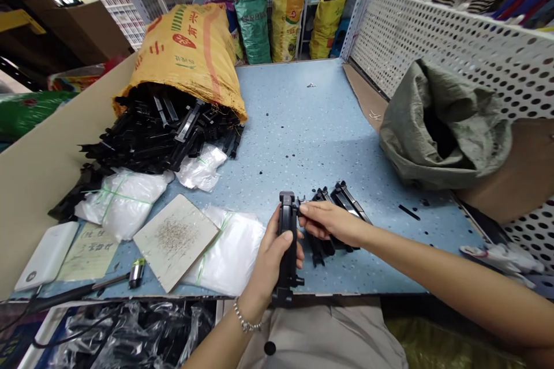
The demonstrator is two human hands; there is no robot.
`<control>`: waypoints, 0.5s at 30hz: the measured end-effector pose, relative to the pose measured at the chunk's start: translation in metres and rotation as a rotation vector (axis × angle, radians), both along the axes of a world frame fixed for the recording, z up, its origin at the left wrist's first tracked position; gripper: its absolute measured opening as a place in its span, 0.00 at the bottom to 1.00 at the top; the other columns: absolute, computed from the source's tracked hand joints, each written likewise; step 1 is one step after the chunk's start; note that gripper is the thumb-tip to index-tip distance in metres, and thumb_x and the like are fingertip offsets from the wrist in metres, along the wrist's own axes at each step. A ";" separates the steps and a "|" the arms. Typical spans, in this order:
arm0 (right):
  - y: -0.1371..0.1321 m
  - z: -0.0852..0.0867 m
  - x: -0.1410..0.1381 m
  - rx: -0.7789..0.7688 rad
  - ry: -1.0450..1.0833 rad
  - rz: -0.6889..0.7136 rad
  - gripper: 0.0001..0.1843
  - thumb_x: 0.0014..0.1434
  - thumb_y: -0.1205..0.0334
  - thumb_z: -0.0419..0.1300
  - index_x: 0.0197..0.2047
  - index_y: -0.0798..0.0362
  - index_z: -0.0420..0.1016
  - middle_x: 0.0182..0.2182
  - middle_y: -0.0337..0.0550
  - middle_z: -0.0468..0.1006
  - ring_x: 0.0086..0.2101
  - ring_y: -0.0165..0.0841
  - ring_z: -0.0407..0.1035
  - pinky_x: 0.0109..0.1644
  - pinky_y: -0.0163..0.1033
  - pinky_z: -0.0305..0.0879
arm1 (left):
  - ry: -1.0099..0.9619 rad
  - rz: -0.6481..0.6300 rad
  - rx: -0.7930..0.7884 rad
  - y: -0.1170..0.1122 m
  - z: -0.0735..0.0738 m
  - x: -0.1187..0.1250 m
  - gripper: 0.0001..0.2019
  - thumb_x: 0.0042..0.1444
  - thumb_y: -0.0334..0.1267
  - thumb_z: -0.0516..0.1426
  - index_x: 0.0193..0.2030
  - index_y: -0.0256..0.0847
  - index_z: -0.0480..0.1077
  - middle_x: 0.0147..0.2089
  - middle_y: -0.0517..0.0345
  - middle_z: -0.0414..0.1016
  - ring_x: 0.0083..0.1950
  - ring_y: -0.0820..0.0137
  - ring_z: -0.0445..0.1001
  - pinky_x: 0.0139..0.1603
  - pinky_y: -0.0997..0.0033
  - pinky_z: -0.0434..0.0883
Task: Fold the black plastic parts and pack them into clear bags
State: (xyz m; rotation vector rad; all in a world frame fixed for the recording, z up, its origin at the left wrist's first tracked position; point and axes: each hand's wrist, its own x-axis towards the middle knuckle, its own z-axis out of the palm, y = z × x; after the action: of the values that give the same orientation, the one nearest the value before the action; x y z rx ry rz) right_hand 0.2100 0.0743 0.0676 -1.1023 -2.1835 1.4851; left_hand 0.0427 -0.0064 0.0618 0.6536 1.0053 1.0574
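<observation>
My left hand (270,256) is wrapped around a long black plastic part (287,225), holding it upright at the near edge of the blue table (298,127). My right hand (324,222) pinches at the top right side of that same part, fingers pressed together on something too small to make out. Just behind my right hand lie a few more black plastic parts (344,199) side by side.
A yellow sack (190,52) spills a heap of black parts (160,130) at the left. White plastic bags (121,199), a board with small pins (175,239), a white box (45,253) and a tool (86,288) lie near left. A grey-green bag (441,127) sits by the perforated wall (454,40).
</observation>
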 end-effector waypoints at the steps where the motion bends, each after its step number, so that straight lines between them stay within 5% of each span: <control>1: -0.005 0.003 0.000 0.017 -0.031 0.030 0.29 0.68 0.44 0.37 0.34 0.55 0.69 0.20 0.36 0.66 0.21 0.28 0.61 0.25 0.34 0.57 | -0.006 0.027 -0.009 0.003 -0.001 -0.002 0.35 0.56 0.48 0.57 0.68 0.44 0.51 0.41 0.54 0.73 0.31 0.72 0.72 0.30 0.73 0.71; 7: -0.053 0.003 -0.003 0.885 -0.215 0.288 0.20 0.66 0.48 0.49 0.37 0.56 0.71 0.30 0.46 0.74 0.30 0.35 0.65 0.33 0.39 0.56 | -0.051 0.120 -0.019 0.012 0.001 -0.008 0.26 0.57 0.47 0.56 0.61 0.40 0.60 0.37 0.55 0.75 0.35 0.70 0.73 0.40 0.71 0.71; 9: -0.063 -0.005 -0.005 1.016 -0.187 0.299 0.17 0.67 0.53 0.49 0.35 0.56 0.71 0.27 0.45 0.73 0.29 0.34 0.64 0.32 0.39 0.55 | -0.036 0.111 -0.012 0.010 -0.001 -0.003 0.25 0.59 0.47 0.54 0.60 0.40 0.61 0.38 0.54 0.75 0.35 0.70 0.72 0.40 0.71 0.70; 11: -0.068 -0.012 -0.008 0.946 -0.171 0.260 0.18 0.68 0.57 0.46 0.32 0.55 0.70 0.25 0.43 0.72 0.27 0.33 0.64 0.31 0.38 0.54 | 0.014 0.109 0.004 0.005 -0.005 0.002 0.25 0.59 0.47 0.54 0.61 0.41 0.60 0.40 0.54 0.74 0.35 0.71 0.72 0.40 0.71 0.70; 15: -0.064 -0.016 -0.003 0.412 -0.198 0.136 0.22 0.70 0.55 0.42 0.30 0.53 0.69 0.23 0.38 0.72 0.22 0.28 0.63 0.27 0.33 0.54 | 0.153 0.132 0.072 0.000 -0.017 0.000 0.27 0.60 0.48 0.53 0.65 0.44 0.57 0.46 0.53 0.74 0.38 0.70 0.72 0.43 0.70 0.70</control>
State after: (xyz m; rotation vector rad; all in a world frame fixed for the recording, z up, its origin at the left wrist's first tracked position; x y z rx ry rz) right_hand 0.2074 0.0100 0.0512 -1.0070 -2.5894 0.9357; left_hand 0.0428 -0.0066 0.0450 0.7438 1.1595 1.1769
